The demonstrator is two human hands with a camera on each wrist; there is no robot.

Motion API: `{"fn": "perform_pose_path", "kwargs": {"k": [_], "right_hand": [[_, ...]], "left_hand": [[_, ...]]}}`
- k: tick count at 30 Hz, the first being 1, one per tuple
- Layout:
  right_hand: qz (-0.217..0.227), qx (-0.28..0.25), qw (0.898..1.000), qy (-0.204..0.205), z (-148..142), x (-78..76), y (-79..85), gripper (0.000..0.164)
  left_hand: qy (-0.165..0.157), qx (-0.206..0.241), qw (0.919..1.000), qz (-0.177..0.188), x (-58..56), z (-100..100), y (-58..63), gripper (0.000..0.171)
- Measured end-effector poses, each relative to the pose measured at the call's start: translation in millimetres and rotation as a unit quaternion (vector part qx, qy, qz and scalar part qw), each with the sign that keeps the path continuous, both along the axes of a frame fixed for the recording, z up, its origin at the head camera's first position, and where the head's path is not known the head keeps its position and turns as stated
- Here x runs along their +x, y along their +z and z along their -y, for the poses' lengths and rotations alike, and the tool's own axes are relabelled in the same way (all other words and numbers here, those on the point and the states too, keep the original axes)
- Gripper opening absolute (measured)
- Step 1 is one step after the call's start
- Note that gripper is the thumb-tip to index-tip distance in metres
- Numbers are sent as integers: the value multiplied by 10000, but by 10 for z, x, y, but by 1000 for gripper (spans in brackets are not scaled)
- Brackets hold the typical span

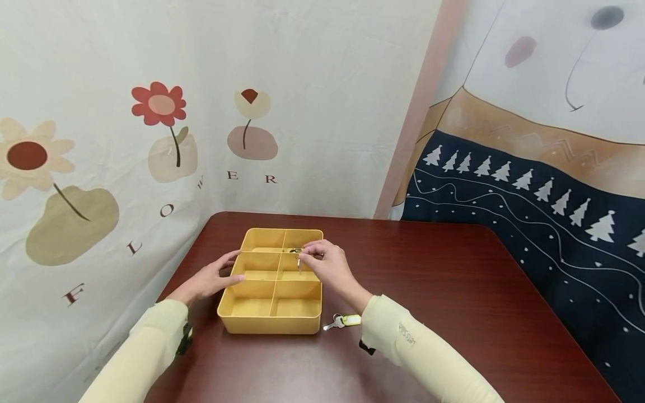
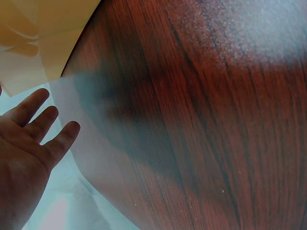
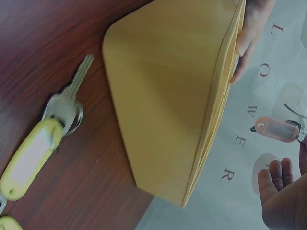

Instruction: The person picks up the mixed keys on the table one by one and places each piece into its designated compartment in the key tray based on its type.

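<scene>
Nearby: yellow-tagged key on table | right hand over divided box

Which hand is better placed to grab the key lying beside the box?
Probably the right hand: the key lies on its side of the yellow box, though it must first release the pink tag it holds. The left hand is at the opposite side.

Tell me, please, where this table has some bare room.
The table lies bare from the right sleeve to its far and right edges, and in front of the yellow box. It is crowded at the box's near right corner, by a key and yellow tags, and over the box, by the right grip.
</scene>
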State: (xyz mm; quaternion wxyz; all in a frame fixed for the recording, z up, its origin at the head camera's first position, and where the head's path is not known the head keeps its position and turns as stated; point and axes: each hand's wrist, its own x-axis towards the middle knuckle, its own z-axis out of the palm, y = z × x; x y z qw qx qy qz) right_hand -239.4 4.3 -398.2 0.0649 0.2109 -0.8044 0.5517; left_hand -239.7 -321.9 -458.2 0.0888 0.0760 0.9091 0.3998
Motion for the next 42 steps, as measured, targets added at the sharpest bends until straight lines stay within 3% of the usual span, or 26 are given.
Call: {"fn": "perform_pose_path", "kwargs": {"k": [12,23,42], "right_hand": [[-23,-239,9996,137,472,202,-89,15],[275,-390,9988,65,854,316,-195,18],[153,210,9995,185,1068,369,-299,11]], "left_hand": [[-56,24,9999,-88,0,30,-15,83],[-111,-15,9999,-101,-9,62,-24,86],[-299,-165,9990,-300,-35,29,-13,81]]}}
